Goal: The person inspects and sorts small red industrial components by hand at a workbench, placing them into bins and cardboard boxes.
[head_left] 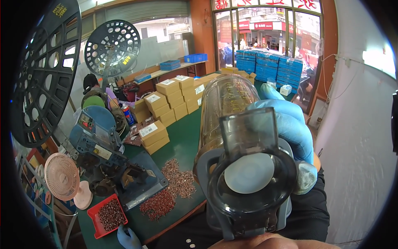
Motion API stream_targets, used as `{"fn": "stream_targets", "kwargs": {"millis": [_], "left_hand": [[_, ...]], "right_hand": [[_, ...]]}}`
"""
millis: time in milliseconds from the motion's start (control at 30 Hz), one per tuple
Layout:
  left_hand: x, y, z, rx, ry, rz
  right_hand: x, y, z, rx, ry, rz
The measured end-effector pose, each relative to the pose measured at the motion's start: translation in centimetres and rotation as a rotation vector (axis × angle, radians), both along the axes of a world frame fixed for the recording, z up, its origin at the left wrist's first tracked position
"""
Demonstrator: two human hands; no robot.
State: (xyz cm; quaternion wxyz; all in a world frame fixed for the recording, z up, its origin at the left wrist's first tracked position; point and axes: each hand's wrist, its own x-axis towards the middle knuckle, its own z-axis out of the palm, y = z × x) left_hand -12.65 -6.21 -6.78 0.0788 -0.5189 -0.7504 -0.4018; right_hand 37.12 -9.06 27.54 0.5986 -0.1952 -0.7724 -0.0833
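Note:
A large clear drinking bottle (215,110) with a grey lid and a smoky see-through spout cover (248,128) fills the middle of the view, tilted and very close. My right hand (286,124), in a blue glove with a greyed fingertip, is wrapped round its right side. Low on the left, my left hand (129,238), also blue-gloved, rests against the front corner of a red tray (96,222). Its visible fingers are slightly apart and show nothing between them. Small reddish-brown leaded parts (111,213) fill the tray.
Loose small parts (178,178) lie heaped on the green table beside a blue bench machine (141,178). Cardboard boxes (155,135) stand behind. Big black reels (112,47) and a pink fan (62,176) are at left. Blue trays (271,68) are stacked by the window.

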Motion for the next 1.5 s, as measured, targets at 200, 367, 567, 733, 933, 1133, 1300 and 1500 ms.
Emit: {"fn": "stream_targets", "kwargs": {"millis": [200, 367, 567, 733, 933, 1133, 1300, 1500], "left_hand": [[0.1, -0.2, 0.1, -0.012, 0.008, -0.009], [0.7, -0.3, 0.5, -0.011, -0.029, 0.018], [0.1, -0.1, 0.3, -0.018, -0.011, 0.000], [-0.3, 0.1, -0.3, -0.035, -0.016, 0.014], [-0.6, 0.3, -0.6, -0.025, -0.040, -0.001], [-0.8, 0.4, -0.9, -0.030, -0.065, 0.003], [-0.7, 0.2, -0.9, 0.026, 0.020, 0.009], [-0.8, 0.3, -0.8, -0.045, -0.053, 0.012]], "right_hand": [[0.0, -0.1, 0.0, -0.004, 0.003, -0.006], [0.0, 0.0, 0.0, 0.000, 0.005, -0.009], [0.1, 0.0, 0.1, 0.004, 0.001, -0.013], [0.2, 0.0, 0.1, 0.011, -0.006, -0.016], [0.2, 0.0, 0.2, 0.016, -0.010, -0.019], [0.0, -0.2, 0.3, 0.024, -0.012, -0.018], [0.0, -0.2, 0.5, 0.040, -0.025, -0.025], [0.0, -0.1, 0.8, 0.061, -0.046, -0.031]]}}
